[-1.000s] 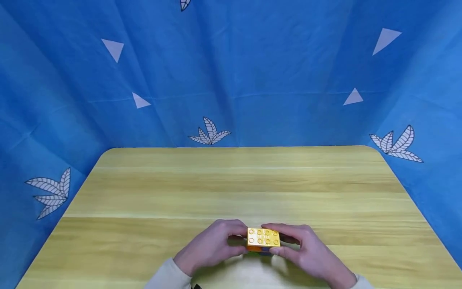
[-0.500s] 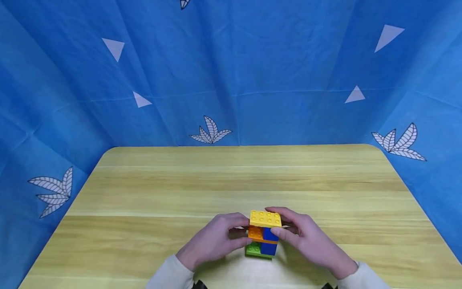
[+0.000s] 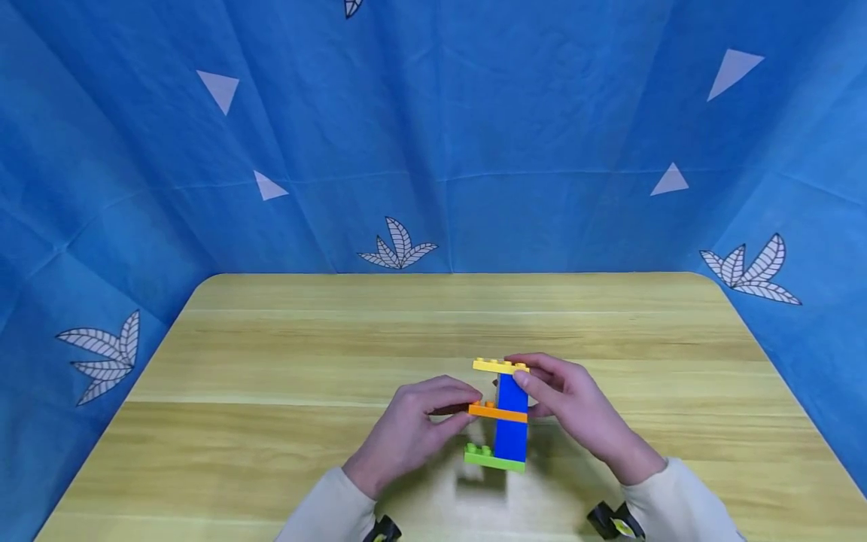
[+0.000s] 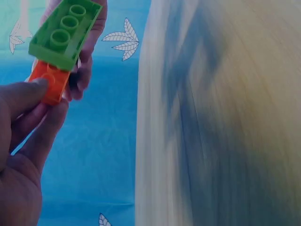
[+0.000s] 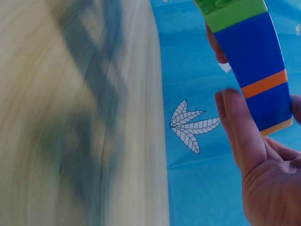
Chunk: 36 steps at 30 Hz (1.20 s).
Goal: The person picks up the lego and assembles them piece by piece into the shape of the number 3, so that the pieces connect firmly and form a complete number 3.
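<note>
A stack of toy building bricks is held up over the table in the head view, its side facing the camera. From the top come a thin yellow brick (image 3: 500,366), a blue brick (image 3: 512,393), a thin orange brick (image 3: 497,413), another blue brick (image 3: 511,439) and a thin green brick (image 3: 494,458). The left hand (image 3: 409,430) pinches the jutting left end of the orange brick. On the other side, the right hand (image 3: 585,410) grips the stack near the upper blue brick, thumb in front. The green brick's hollow underside (image 4: 66,30) shows in the left wrist view.
A wooden table (image 3: 305,339) with rounded far corners lies under the hands. Blue cloth (image 3: 433,135) with white leaf and triangle prints surrounds its back and sides. Dark wrist devices (image 3: 615,521) sit below the sleeves.
The stack has risen and tilted back, so its blue side and lower bricks now show instead of mainly the yellow top. Both hands moved up with it, still holding it.
</note>
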Motion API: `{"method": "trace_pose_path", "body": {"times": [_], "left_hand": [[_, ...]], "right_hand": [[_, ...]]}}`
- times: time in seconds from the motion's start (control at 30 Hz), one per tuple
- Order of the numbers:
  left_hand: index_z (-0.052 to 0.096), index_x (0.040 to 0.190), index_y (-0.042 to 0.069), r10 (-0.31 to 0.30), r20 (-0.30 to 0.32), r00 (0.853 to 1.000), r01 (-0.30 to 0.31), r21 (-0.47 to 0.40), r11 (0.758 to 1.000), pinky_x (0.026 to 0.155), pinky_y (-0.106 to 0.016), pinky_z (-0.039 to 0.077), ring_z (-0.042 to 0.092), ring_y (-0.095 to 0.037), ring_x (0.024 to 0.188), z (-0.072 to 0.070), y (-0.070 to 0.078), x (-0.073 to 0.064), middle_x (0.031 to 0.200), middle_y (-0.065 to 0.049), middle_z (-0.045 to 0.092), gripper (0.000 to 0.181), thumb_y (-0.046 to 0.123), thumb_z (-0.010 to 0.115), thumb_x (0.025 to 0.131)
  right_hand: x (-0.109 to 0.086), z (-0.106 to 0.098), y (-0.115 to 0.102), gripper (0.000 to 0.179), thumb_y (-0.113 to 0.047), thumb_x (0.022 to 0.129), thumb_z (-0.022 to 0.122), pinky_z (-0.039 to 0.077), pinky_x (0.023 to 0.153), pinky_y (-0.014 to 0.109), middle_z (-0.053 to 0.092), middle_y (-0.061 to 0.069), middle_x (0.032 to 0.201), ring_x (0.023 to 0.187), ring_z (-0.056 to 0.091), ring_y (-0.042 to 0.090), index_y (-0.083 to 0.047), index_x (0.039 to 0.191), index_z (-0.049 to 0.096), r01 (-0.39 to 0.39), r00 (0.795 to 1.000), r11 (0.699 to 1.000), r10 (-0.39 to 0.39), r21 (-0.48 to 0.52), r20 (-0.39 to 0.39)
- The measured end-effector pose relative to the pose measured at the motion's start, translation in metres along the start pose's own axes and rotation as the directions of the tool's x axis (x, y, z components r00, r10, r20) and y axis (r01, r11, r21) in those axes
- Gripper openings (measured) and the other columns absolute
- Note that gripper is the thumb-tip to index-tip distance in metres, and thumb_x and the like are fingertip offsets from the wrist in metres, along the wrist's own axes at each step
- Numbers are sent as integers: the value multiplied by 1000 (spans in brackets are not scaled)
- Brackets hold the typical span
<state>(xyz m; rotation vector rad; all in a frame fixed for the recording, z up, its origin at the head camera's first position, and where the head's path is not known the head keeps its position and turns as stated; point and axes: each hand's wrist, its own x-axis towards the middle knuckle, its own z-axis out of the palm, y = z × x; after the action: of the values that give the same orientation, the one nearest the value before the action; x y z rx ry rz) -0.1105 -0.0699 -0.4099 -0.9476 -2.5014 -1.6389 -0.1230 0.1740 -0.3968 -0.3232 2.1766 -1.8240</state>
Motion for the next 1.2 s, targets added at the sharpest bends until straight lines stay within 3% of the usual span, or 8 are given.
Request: {"method": "trace_pose_path", "body": {"times": [0.1, 0.27, 0.47, 0.73, 0.97, 1.2], "left_hand": [[74, 111, 7, -47, -40, 998, 47, -3, 999, 79, -23, 54, 65, -8, 94, 0, 0, 3, 107, 5, 68, 23, 3, 73, 88], [75, 109, 8, -94, -92, 991, 96, 18, 995, 75, -23, 56, 66, -7, 89, -2, -3, 10, 105, 5, 70, 21, 6, 74, 88], [77, 105, 8, -89, -128, 988, 93, 25, 995, 73, -23, 56, 67, -8, 86, -1, -7, 14, 101, 4, 72, 18, 8, 75, 87], [77, 106, 6, -103, -152, 983, 112, 56, 992, 74, -22, 55, 67, -9, 86, 7, -16, 19, 100, 2, 73, 19, 9, 75, 87], [77, 106, 7, -202, -125, 971, 215, 99, 972, 73, -22, 55, 66, -10, 86, 5, -23, 30, 100, 1, 72, 20, 6, 75, 87], [77, 105, 8, -239, -106, 965, 253, 145, 957, 82, -27, 54, 66, -13, 95, 5, -32, 43, 101, 3, 72, 19, 4, 75, 86]], "right_hand": [[0, 2, -1, 52, -29, 101, 57, 56, 83, 38, 60, 22, 125, 106, 64, 31, 4, 140, 48, -3, 999, 1000, 4, 14, -51], [0, 8, 1, 56, -23, 97, 65, 48, 95, 31, 51, 18, 139, 126, 51, 29, 3, 143, 46, 75, 990, 997, -73, 16, -119], [3, 13, 6, 50, -17, 95, 68, 45, 96, 24, 51, 9, 142, 127, 49, 20, -2, 139, 52, 148, 970, 986, -130, 74, -205], [4, 18, 12, 46, -8, 94, 66, 47, 93, 25, 54, 8, 140, 126, 51, 19, 2, 137, 53, 127, 952, 983, -83, 135, -294], [19, 14, 18, 45, -8, 94, 67, 47, 93, 25, 53, 9, 140, 128, 50, 20, -2, 137, 55, 55, 959, 991, -19, 121, -282], [34, 8, 23, 44, -5, 94, 65, 47, 95, 26, 53, 14, 139, 128, 50, 24, 0, 136, 55, -13, 960, 994, 44, 110, -278]]}}
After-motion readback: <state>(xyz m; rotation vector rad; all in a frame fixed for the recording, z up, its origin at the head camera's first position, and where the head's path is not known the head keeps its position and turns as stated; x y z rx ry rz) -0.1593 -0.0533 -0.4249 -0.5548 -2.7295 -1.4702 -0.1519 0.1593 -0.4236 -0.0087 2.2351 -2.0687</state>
